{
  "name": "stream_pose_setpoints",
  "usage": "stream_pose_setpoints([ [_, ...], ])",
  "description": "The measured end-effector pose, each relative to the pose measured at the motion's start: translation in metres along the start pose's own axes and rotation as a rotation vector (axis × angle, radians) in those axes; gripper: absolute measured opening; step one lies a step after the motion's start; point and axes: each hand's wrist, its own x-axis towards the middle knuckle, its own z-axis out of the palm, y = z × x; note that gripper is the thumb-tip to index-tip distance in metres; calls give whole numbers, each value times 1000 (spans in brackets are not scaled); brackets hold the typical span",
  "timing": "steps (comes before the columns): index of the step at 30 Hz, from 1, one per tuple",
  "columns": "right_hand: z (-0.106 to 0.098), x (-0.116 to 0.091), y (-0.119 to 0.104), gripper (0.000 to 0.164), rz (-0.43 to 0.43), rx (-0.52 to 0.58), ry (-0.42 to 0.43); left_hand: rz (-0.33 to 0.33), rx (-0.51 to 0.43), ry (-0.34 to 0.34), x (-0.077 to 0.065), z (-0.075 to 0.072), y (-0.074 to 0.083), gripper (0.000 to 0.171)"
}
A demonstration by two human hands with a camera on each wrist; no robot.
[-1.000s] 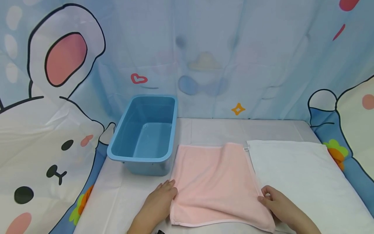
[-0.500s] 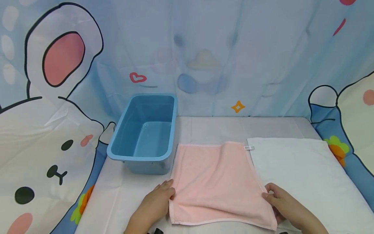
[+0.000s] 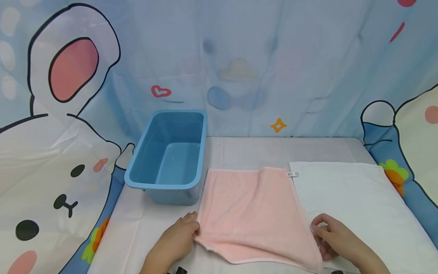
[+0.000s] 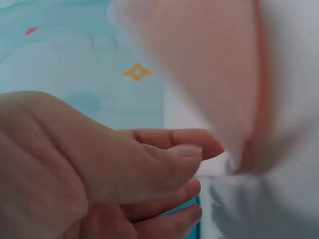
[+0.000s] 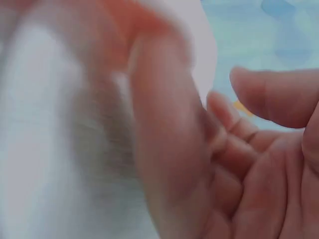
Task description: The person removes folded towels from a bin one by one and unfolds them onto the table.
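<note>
A pink towel (image 3: 253, 217) lies spread in the head view, lightly wrinkled, with a small label (image 3: 292, 174) at its far right corner. My left hand (image 3: 178, 236) pinches its near left edge, where the cloth is drawn toward the fingers and the near corner folds under. In the left wrist view, thumb and index finger come together at the tapering end of the cloth. At the near right edge is my right hand (image 3: 337, 239), its fingers loosely bent. The right wrist view shows the thumb (image 5: 279, 94) standing apart from the fingers, with nothing between.
A blue plastic tub (image 3: 164, 186) stands behind my left hand, its inside bare. To the right, a white cloth (image 3: 349, 198) lies flat beside and under the pink towel's edge. A printed curtain (image 3: 239, 45) hangs behind the white-covered table (image 3: 133, 224).
My left hand has shifted slightly left, pulling the towel's near left edge with it and bending the corner. The right hand has moved outward a little and its hold on the edge has loosened.
</note>
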Motion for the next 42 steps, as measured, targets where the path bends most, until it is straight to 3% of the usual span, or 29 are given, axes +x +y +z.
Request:
stream_pose_setpoints([
  [4,-3,7,-16,32,-37,-146,172,19,3,29,8,-3,11,13],
  [6,-1,12,-28,33,-98,-256,253,45,13,38,17,-3,19,7],
  [8,6,16,-42,33,-181,-336,297,71,31,34,30,-2,28,16],
  [11,18,25,-62,33,-343,-441,308,103,85,11,55,3,42,37],
  [14,29,36,-78,40,-508,-521,269,109,119,-21,81,11,53,53],
  [18,42,52,-93,54,-633,-612,227,73,123,-60,111,24,65,62],
  [22,52,65,-101,65,-622,-668,197,25,135,-85,133,38,72,64],
  [28,56,80,-102,76,-493,-735,132,-63,178,-104,147,50,76,63],
  [34,52,91,-103,88,-426,-745,69,-111,194,-87,152,49,73,62],
  [42,43,107,-103,88,-419,-791,94,-144,199,-78,162,44,63,64],
])
